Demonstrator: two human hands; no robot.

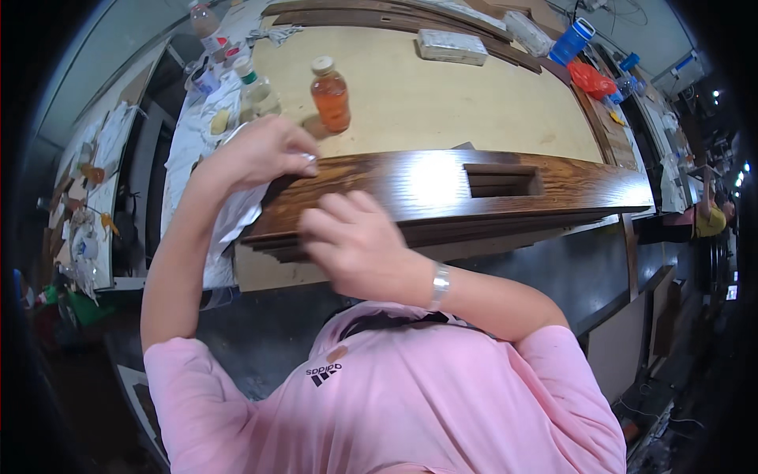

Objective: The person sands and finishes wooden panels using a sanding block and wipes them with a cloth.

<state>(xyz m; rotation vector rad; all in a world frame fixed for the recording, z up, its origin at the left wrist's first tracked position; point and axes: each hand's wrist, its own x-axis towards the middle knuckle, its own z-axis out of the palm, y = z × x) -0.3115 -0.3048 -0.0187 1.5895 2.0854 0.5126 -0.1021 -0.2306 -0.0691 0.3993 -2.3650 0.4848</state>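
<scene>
At left end of glossy wooden board (pixel 375 183) — left hand (pixel 267 150) narrow; right hand (pixel 347 241) curled, motion-blurred — any held item indiscernible.

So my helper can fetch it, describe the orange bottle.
Find the yellow tabletop beyond the dark board. On its left side, past the left hand, stands a bottle. Orange colour and a pale cap set it apart from the green-capped bottle.

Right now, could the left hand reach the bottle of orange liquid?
Probably yes: the bottle of orange liquid stands upright just beyond the left hand, and nothing seems to block the way between them.
</scene>
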